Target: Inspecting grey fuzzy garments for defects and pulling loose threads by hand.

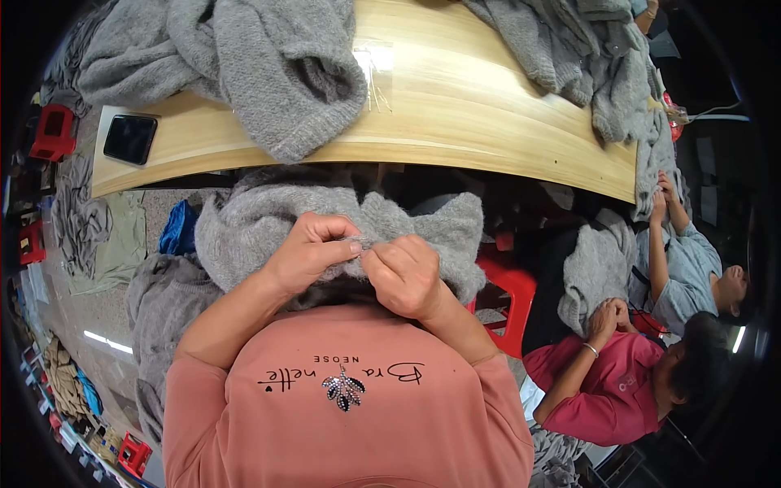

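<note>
A fuzzy grey knitted garment (pixel 252 224) lies over my lap, just below the table edge. My left hand (pixel 313 252) pinches a bit of its knit between thumb and forefinger. Right against it, my right hand (pixel 403 275) is closed with its fingertips on the same spot of the garment. Whether a needle or thread is between the fingertips is too small to make out.
A wooden table (pixel 488 98) spans the front, bearing a grey knit pile (pixel 285 81), a black phone (pixel 130 138) and some pale thin strands (pixel 378 89). A red stool (pixel 512 301) stands at my right. Two people (pixel 618 382) handle grey knits there.
</note>
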A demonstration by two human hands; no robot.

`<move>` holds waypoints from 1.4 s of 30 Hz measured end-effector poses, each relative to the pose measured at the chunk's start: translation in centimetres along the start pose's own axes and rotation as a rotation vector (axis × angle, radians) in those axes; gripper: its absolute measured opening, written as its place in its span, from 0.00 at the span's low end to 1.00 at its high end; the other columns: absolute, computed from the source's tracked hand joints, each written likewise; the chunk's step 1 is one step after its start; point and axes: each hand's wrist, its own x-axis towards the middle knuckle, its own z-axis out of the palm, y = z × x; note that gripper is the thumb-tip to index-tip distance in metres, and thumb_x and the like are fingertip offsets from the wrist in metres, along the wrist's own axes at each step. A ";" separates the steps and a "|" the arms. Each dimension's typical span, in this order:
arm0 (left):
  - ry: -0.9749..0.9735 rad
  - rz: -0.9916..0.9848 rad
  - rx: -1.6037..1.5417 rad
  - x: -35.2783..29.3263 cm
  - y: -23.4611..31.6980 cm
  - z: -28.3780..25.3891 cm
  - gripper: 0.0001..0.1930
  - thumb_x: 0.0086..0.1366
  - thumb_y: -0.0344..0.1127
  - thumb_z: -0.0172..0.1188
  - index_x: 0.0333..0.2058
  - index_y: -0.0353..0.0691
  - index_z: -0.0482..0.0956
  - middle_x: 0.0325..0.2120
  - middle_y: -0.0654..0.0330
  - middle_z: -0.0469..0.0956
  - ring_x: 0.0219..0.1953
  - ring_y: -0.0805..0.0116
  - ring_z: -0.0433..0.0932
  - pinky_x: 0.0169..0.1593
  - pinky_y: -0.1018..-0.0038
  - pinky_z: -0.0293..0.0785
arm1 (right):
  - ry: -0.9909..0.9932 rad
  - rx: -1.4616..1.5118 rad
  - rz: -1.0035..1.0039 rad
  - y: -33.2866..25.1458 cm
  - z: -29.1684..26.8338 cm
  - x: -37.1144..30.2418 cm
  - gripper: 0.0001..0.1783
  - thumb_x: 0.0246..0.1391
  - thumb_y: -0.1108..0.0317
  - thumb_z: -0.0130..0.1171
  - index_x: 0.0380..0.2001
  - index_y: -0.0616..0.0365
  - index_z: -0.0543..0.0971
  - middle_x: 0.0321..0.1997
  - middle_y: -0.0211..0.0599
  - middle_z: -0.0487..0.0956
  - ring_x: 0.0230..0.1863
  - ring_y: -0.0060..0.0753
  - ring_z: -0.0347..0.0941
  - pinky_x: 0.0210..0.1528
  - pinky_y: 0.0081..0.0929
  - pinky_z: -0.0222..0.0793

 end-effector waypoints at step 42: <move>0.309 0.197 0.352 -0.6 -1.2 -1.0 0.04 0.50 0.25 0.58 0.26 0.32 0.77 0.19 0.65 0.76 0.23 0.84 0.68 0.25 0.83 0.66 | -0.192 0.129 0.364 0.7 2.3 -0.2 0.06 0.36 0.76 0.53 0.23 0.59 0.71 0.19 0.41 0.70 0.20 0.44 0.69 0.19 0.33 0.64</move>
